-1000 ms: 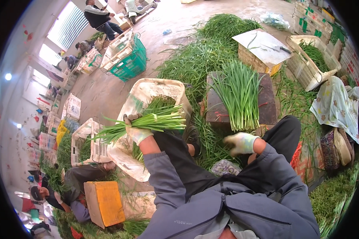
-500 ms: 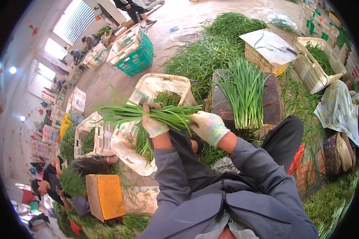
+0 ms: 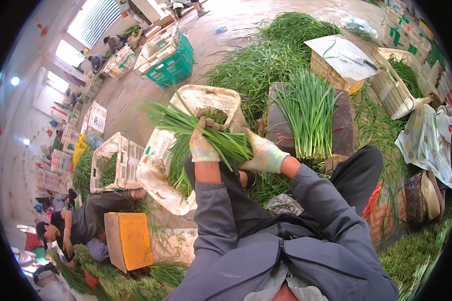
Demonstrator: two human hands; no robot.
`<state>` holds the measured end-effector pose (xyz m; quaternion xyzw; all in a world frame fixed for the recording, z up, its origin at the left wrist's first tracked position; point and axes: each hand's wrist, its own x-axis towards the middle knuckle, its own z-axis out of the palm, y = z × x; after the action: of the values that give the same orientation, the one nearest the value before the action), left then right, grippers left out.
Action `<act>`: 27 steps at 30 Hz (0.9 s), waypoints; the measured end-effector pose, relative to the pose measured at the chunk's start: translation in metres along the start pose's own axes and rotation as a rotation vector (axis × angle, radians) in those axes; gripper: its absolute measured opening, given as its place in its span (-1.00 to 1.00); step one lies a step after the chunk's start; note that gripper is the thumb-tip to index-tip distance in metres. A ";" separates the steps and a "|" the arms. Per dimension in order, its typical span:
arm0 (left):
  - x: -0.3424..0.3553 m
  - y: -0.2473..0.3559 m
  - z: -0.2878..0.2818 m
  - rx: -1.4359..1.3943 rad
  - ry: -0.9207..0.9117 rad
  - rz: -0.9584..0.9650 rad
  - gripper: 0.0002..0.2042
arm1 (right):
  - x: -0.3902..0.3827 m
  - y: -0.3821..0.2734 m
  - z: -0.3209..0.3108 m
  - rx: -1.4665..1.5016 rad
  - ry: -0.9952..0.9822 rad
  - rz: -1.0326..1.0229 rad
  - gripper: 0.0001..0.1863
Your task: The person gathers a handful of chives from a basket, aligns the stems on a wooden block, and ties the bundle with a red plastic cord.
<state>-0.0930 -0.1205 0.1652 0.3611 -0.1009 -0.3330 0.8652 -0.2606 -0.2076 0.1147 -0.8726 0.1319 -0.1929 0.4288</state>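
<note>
If the white-gloved left hand (image 3: pixel 203 143) clasps too loosely, the long green leafy bundle (image 3: pixel 231 144) reaching the spread, white-gloved right hand (image 3: pixel 263 153) could shed stalks into the cream plastic crate (image 3: pixel 206 91) beside the hands.

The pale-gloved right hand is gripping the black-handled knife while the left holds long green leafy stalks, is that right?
No: the head view shows the right hand at the stalks' ends, the knife lying on a flat white board.
</note>
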 end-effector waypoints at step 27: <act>0.001 -0.009 -0.054 0.879 -0.135 0.081 -0.62 | 0.128 0.062 -0.007 -0.450 -0.188 0.282 -0.69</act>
<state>-0.0746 -0.0954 0.1197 0.6679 -0.3031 -0.2472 0.6332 -0.1535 -0.2998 0.0978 -0.9330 0.2511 -0.0154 0.2572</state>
